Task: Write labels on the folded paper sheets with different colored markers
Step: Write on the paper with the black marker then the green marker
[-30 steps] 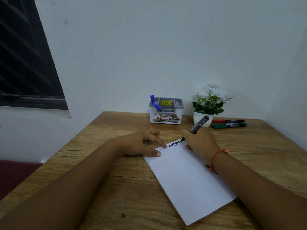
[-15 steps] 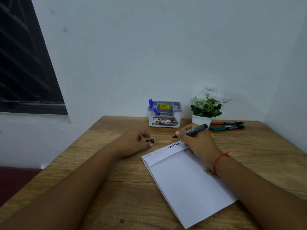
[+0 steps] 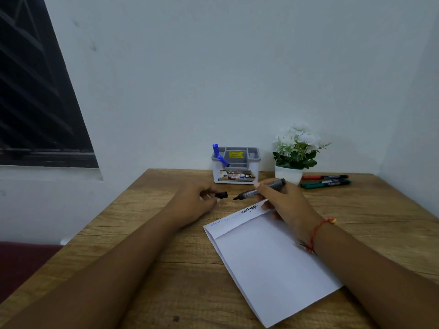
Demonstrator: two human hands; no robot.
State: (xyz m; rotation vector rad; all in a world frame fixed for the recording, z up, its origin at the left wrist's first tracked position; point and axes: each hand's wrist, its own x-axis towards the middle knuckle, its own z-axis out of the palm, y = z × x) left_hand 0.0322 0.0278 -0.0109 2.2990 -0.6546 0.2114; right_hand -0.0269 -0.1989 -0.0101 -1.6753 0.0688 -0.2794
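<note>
A folded white paper sheet lies on the wooden table, with black writing and fainter blue writing along its top flap. My right hand grips an uncapped black marker, its tip pointing left just above the table beyond the sheet. My left hand pinches the marker's black cap, a short gap from the tip. A red marker and a green marker lie at the back right.
A white and grey pen holder with two blue markers stands at the back of the table. A white pot with a flowering plant is to its right. Walls close the back and right; a dark window is on the left.
My right hand lifted the marker off the sheet and turned its tip to the left. My left hand left the paper and now holds the cap near the tip.
</note>
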